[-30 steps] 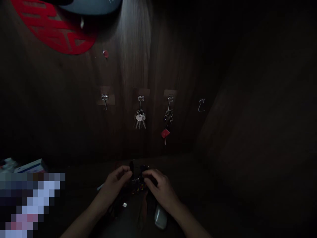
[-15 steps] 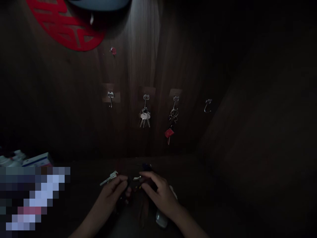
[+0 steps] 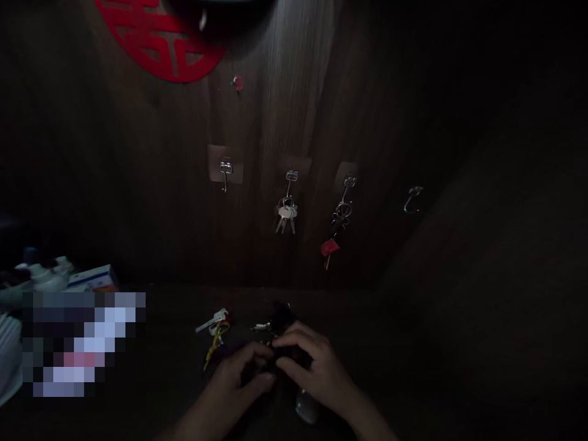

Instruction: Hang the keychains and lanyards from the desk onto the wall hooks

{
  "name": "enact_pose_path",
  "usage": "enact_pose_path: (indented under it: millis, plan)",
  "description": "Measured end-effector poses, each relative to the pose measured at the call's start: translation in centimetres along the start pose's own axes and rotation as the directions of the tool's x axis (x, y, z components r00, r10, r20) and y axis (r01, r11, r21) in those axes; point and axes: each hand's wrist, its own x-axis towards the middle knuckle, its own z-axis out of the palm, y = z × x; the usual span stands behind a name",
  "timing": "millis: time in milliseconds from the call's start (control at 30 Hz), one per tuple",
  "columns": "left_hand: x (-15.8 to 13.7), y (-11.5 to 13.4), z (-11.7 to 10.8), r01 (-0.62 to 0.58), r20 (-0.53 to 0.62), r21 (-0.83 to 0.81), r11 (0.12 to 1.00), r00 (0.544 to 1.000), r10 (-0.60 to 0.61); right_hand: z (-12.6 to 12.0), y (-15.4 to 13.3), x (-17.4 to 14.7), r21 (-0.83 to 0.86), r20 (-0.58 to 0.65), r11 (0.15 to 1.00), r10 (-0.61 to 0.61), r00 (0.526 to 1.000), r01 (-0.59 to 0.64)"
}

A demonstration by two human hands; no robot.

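Note:
My left hand (image 3: 241, 373) and my right hand (image 3: 315, 361) are close together over the dark surface, thumbs and fingers pinched around something dark that I cannot make out. Left of them lie silver keys (image 3: 215, 321) with a yellow cord (image 3: 215, 348), just beyond my left fingers. Above the fingertips are another key (image 3: 261, 327) and a black bundle (image 3: 281, 315), partly hidden by my right hand. A rounded grey object (image 3: 306, 407) sits under my right wrist.
On the wall are a bare hook (image 3: 225, 174), a key bunch (image 3: 287, 212) on a second hook, keys with a red tag (image 3: 329, 247) on a third, and another hook (image 3: 413, 199). White bottles (image 3: 48, 277) and a box (image 3: 94, 278) stand at left.
My left hand has moved right, away from the silver keys and closer to my right hand. The yellow cord beside those keys now shows. The view has shifted slightly.

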Motion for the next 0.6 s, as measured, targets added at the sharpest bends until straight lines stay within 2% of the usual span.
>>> enact_pose_path:
  millis: [233, 367, 500, 600]
  plan:
    - [-0.1, -0.7, 0.0, -0.089, -0.032, 0.177, 0.980, 0.995, 0.096, 0.2, -0.1, -0.2, -0.004, -0.013, 0.999, -0.043, 0.999, 0.043]
    - [0.1, -0.1, -0.9, -0.038, -0.093, 0.180, 0.983, 0.994, 0.056, -0.6, 0.2, 0.1, 0.017, -0.083, 1.000, -0.001, 0.997, 0.003]
    - [0.8, 2.1, -3.3, -0.023, -0.259, 0.124, 0.992, 0.964, 0.055, -1.2, 0.9, 0.2, 0.027, -0.193, 0.994, 0.109, 0.975, -0.106]
    - [1.6, 4.7, -5.7, -0.040, -0.435, 0.090, 0.995, 0.897, 0.075, -0.8, 1.2, 0.3, 0.028, -0.191, 0.991, 0.133, 0.973, -0.130]
